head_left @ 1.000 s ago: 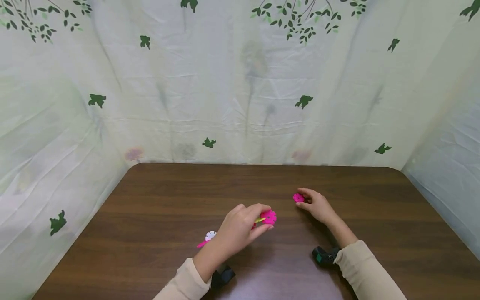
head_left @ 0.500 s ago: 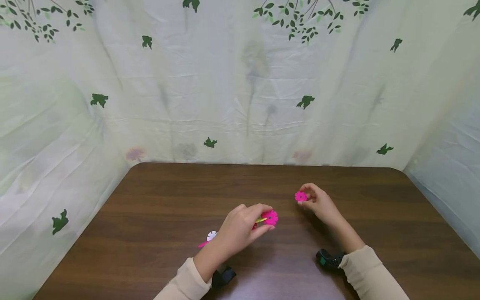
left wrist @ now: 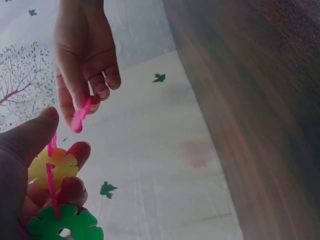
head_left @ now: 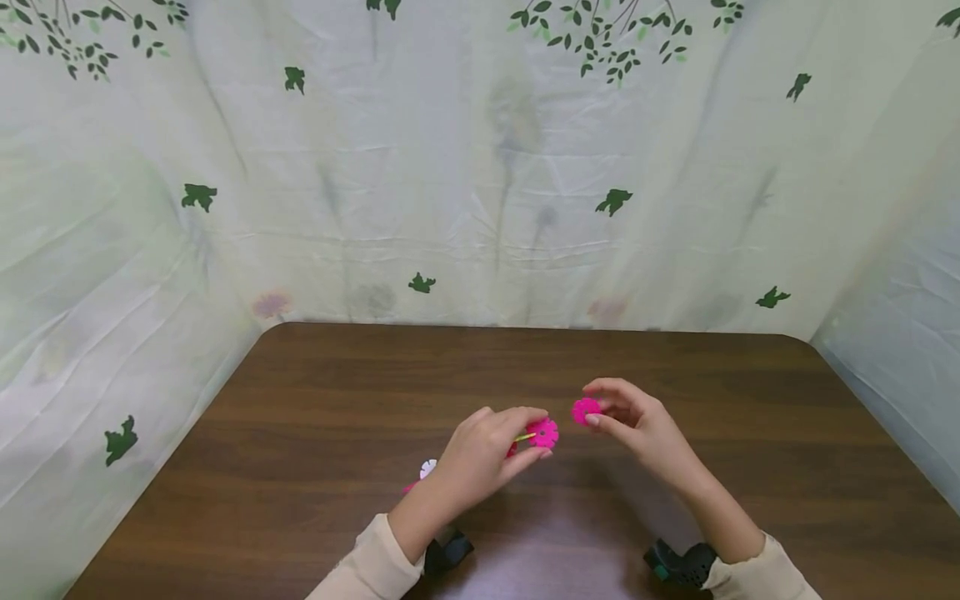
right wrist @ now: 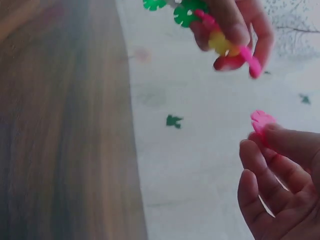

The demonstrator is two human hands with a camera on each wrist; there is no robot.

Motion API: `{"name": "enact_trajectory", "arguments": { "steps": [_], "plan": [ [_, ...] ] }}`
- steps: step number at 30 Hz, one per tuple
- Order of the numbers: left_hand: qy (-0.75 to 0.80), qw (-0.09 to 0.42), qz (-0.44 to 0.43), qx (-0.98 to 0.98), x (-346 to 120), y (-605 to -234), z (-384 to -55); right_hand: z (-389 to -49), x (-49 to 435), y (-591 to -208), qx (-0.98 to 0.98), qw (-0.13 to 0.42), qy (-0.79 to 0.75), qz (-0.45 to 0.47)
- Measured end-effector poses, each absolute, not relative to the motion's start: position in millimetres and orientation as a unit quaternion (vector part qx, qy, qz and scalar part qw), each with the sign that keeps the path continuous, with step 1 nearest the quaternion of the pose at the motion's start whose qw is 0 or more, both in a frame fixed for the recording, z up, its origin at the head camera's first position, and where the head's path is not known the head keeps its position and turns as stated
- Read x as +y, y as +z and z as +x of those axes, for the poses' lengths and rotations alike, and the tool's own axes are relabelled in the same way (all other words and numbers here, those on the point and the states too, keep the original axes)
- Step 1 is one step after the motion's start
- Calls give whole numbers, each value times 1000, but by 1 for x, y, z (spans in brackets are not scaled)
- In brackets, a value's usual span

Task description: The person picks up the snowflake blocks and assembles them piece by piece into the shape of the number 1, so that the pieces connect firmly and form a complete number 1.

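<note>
My left hand point(head_left: 476, 458) grips a chain of notched plastic snowflake discs over the table. A pink disc point(head_left: 545, 433) sticks out at its free end. Behind that, in the left wrist view, come a yellow disc point(left wrist: 62, 167) between thumb and fingers, a pink one edge-on, and a green disc point(left wrist: 65, 225). A white disc point(head_left: 427, 468) shows past the left wrist in the head view; the palm hides part of the chain. My right hand point(head_left: 648, 429) pinches a single pink disc point(head_left: 585, 411) between thumb and fingers, a short gap from the chain's pink end.
Both hands are above a brown wood-grain table point(head_left: 360, 375) with rounded far corners. A pale curtain point(head_left: 450, 167) printed with green leaves and birds hangs behind it and at both sides. Black devices point(head_left: 678, 565) are strapped to the wrists.
My right hand lifted slightly, then came left and nearer with its pink disc, closing the gap to the chain. The left hand has stayed almost still.
</note>
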State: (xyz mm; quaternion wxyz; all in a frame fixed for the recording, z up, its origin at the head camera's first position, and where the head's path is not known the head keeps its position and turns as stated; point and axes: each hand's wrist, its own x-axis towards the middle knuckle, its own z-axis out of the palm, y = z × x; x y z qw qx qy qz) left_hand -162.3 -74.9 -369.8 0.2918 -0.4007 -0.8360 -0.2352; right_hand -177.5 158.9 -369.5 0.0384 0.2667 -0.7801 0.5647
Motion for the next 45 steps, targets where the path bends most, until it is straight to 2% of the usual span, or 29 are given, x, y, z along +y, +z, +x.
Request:
{"name": "enact_trajectory", "arguments": {
  "steps": [6,14,23,26,32,37,40,45],
  "plan": [
    [-272,268,-402,-832,-74,-370,-162,-168,151,-366,-770,50,563,295],
    [-285,244,-409,-831,-73,-371,-160,-163,146,-364,-778,124,511,344],
    [-298,240,-431,-817,-71,-370,-156,-163,141,-368,-740,129,521,406],
    [-303,242,-424,-818,-69,-371,-156,-161,140,-368,-741,123,528,396],
    [-319,235,-400,-827,-66,-371,-155,-156,137,-367,-744,52,583,322],
    [-326,201,-409,-828,-64,-371,-154,-155,132,-368,-718,-33,640,272],
    [-346,150,-414,-828,-66,-370,-155,-157,134,-369,-696,-69,674,238],
    [-426,31,-394,-814,-74,-369,-162,-164,143,-371,-681,-82,691,228]
  ]
}}
